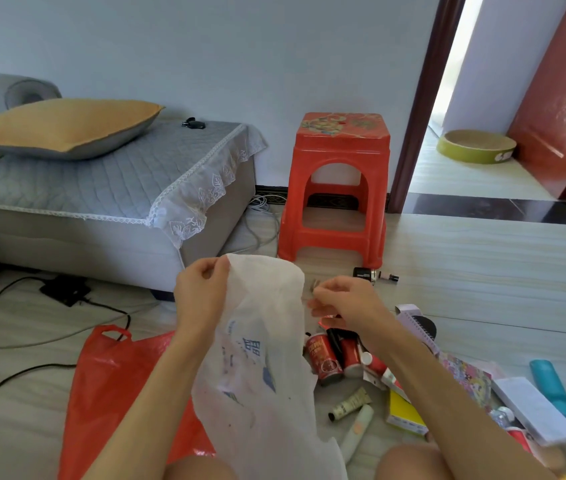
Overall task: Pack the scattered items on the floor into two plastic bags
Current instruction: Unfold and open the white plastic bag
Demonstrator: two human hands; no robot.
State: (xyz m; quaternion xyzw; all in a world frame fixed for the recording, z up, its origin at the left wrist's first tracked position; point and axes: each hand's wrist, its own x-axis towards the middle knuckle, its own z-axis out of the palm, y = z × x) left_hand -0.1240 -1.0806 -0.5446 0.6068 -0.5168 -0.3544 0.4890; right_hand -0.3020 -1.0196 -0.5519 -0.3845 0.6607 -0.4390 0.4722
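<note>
I hold a white plastic bag [264, 344] with blue print up in front of me. My left hand [202, 292] pinches its top left edge. My right hand [340, 299] pinches the bag's right edge. A red plastic bag [115, 389] lies flat on the floor under the white one. Scattered items lie on the floor to the right: two red cans [323, 358], a small cream tube [349, 405], a white tube [356, 433], a yellow box [404, 412], a white box [534, 410], a teal brush [551, 389] and a colourful booklet [468, 379].
A red plastic stool [338, 188] stands against the wall ahead. A grey sofa [101, 209] with an orange cushion sits at left, with black cables [32, 372] trailing on the floor. A small dark bottle [375, 273] lies near the stool. An open doorway is at right.
</note>
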